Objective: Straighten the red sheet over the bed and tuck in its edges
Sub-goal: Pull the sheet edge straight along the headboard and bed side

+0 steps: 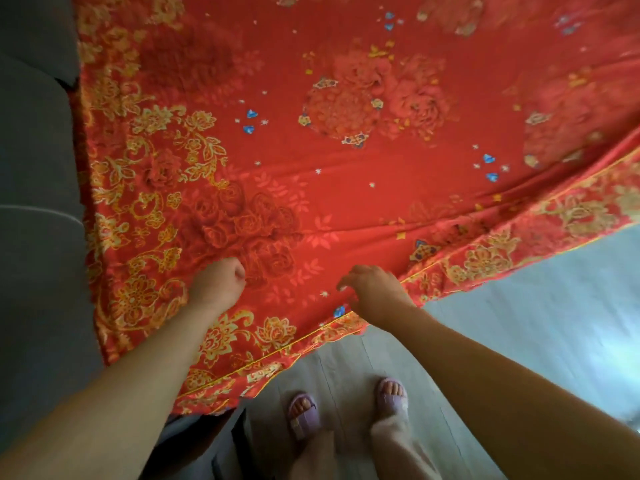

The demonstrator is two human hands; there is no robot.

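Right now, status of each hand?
Left hand: closed in a fist, bunching the red sheet near its edge.
Right hand: open, fingers loosely curled over the sheet, holding nothing; contact cannot be told.

- Grey upholstered panel (38,202) along the left side, with a seam across it.
- Pale wood-look floor (519,306) at lower right, glare at the far right.
- Purple slippers (346,403) on the floor, toes exposed.
- Light trouser legs (391,445) above slippers.
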